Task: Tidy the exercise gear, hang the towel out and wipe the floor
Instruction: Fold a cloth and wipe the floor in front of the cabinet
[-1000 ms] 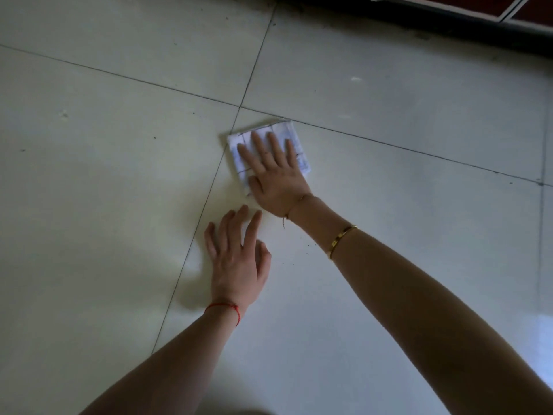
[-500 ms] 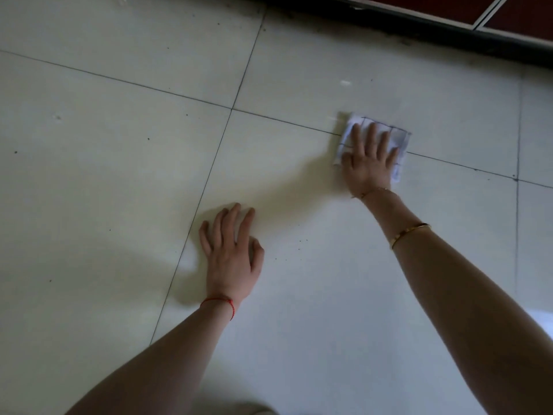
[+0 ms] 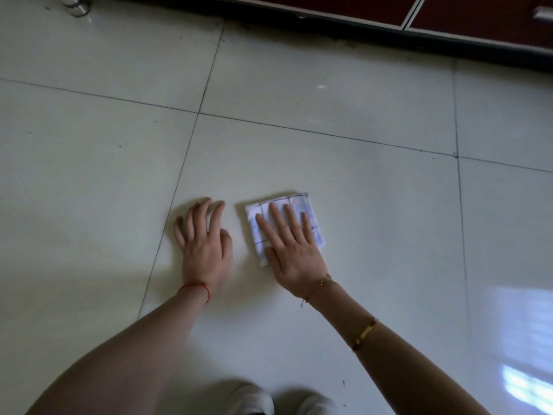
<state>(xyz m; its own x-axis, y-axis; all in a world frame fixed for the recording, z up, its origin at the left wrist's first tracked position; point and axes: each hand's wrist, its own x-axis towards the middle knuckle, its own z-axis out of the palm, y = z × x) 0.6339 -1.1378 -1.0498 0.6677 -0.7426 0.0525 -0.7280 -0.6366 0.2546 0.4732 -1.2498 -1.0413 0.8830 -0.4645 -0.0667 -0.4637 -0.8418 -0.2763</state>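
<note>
Far up and to the left of both hands, a metal leg (image 3: 73, 4) of some furniture stands on the floor (image 3: 89, 181) at the top edge of the view. Pale glossy tiles lie bare to the left of the hands, out to the picture's edge, and dark grout lines cross them; one line runs just past the left hand's little finger.

The left hand (image 3: 205, 244) lies palm down on the floor with its fingers spread and slightly arched, holding nothing. A red string (image 3: 196, 287) circles its wrist. A narrow strip of bare tile separates it from the cloth.

The right hand (image 3: 288, 250) presses flat on a folded white cloth (image 3: 311, 218) with thin dark check lines, fingers straight and a little apart, thumb at the cloth's near left corner. No writing can be read on the cloth. A thin chain sits at this wrist, and a gold bangle (image 3: 365, 333) further up the forearm.

Beyond the fingertips the tiles run bare to a dark red cabinet base (image 3: 449, 13) along the top. To the right of the right hand the floor lies bare, with a bright reflection at the lower right. Below the hands, two pale shoe tips (image 3: 254, 398) show at the bottom edge.
</note>
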